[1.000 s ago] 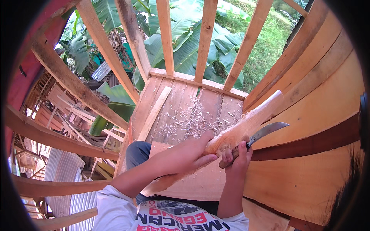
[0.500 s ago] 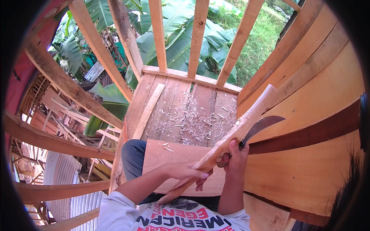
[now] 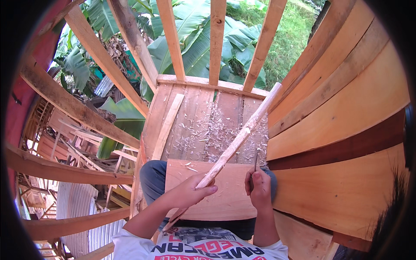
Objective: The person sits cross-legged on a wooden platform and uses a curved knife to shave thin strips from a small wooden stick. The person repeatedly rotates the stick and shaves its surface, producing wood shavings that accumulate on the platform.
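Note:
My left hand (image 3: 190,190) is closed round the lower part of a long, peeled wooden stick (image 3: 232,150). The stick slants from near my belly up and to the right, its far end over the plank floor. In my right hand (image 3: 259,186) is a knife (image 3: 255,159), fist wrapped round its handle, thumb on top. The blade points away from me, seen nearly edge-on, to the right of the stick and apart from it. Under both hands a flat wooden board (image 3: 232,199) lies across my lap.
Wood shavings (image 3: 212,134) litter the plank floor (image 3: 173,147) ahead. A loose wooden strip (image 3: 168,125) lies at its left. Upright slats (image 3: 216,43) fence the far and left sides, and a plank wall (image 3: 342,182) rises close on the right. Corrugated sheets (image 3: 76,208) show beyond the left slats.
The stick has swung left and been turned, looking narrower now. My right hand with the knife has come away from it and dropped lower; the blade has turned from pointing right to pointing ahead.

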### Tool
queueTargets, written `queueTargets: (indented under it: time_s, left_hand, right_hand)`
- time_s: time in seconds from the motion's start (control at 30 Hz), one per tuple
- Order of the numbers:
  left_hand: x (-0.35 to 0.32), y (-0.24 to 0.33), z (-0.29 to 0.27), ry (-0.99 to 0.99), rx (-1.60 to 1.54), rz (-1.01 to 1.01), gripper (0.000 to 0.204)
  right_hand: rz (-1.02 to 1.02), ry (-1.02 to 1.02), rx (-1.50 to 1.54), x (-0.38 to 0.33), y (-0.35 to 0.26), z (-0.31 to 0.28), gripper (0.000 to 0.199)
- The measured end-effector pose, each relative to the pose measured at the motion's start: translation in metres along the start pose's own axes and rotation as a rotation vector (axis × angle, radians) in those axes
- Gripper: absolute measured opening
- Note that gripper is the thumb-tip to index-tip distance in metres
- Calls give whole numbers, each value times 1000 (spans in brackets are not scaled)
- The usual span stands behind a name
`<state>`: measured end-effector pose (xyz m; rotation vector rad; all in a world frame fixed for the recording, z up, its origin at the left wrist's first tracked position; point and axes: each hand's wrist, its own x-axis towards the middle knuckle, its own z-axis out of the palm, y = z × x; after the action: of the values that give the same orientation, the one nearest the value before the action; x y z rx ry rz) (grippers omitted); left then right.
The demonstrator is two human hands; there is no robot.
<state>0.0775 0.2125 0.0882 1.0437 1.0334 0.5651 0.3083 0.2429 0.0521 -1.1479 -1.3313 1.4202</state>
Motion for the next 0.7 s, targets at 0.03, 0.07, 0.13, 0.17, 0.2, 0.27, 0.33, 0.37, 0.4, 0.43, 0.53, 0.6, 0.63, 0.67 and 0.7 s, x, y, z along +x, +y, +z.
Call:
queueTargets:
  time_s: [0.03, 0.07, 0.13, 0.17, 0.2, 0.27, 0.33, 0.37, 0.4, 0.43, 0.53, 0.6, 0.63, 0.67, 0.7]
  left_hand:
    - [-3, -2, -1, -2, -4, 17, 24]
    - [-7, -3, -3, 5, -40, 5, 27]
    - [-16, -5, -9, 19, -114, -21, 32]
    - [-17, -5, -14, 18, -172, 16, 33]
    - [-18, -5, -21, 16, -230, 53, 33]
    - [-20, 1, -31, 32, -270, 127, 44]
    - [-24, 12, -43, 46, -274, 154, 51]
    - [-26, 17, -48, 53, -276, 168, 55]
    - [-28, 20, -52, 85, -232, 148, 62]
    - [-30, 24, -55, 76, -172, 130, 62]
    - [-38, 31, -56, 54, -42, -20, 61]
    - [-48, 14, -49, 18, -72, -145, 62]
    - [-54, 3, -45, -2, -89, -212, 63]
    - [-62, -10, -41, -40, -172, -284, 64]
    - [-70, -23, -37, -102, -268, -248, 65]
  right_hand:
    - [-14, 12, -30, 1, -3, 1, 51]
    - [-28, 22, -61, 1, -5, 2, 54]
    - [-54, 16, -87, 2, -5, -2, 55]
    - [-69, 13, -102, 3, -5, -5, 55]
    - [-62, 27, -87, 2, -7, -5, 56]
    - [-50, 52, -57, 2, -12, -5, 58]
    - [-54, 38, -47, 2, -10, -6, 59]
    - [-56, 31, -41, 1, -8, -7, 59]
    - [-59, 26, -51, 1, -4, -8, 60]
    - [-62, 21, -60, 1, 1, -9, 60]
    - [-94, -1, -106, 4, 5, -10, 59]
    - [-92, -3, -142, 1, 4, -10, 58]
    - [-77, -1, -160, 1, 3, -9, 57]
    - [-46, 3, -177, -2, 4, -9, 56]
    - [-52, 4, -239, -2, 5, -9, 53]
